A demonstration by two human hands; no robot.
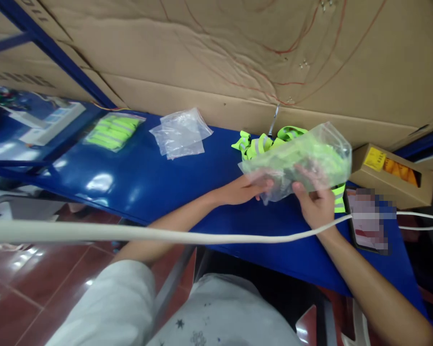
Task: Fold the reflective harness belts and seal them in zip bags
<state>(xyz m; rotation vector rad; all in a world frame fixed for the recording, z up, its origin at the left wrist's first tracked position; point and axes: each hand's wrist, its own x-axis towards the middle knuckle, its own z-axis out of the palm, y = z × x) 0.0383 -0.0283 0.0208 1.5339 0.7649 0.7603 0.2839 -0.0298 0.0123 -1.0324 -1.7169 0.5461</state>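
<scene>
A clear plastic bag (pixel 310 154) filled with neon green reflective straps is held just above the blue table (pixel 147 178). My left hand (pixel 243 188) pinches the bag's open left end. My right hand (pixel 315 199) grips the bag from below, fingers wrapped up over its front. More loose neon green straps (pixel 260 142) lie on the table behind the bag.
A stack of empty clear bags (pixel 180 132) and a packed bag of green straps (pixel 113 130) lie to the left. A cardboard box (pixel 391 175) and a phone (pixel 370 221) sit at the right. A white cable (pixel 166 234) crosses in front. Cardboard lines the back wall.
</scene>
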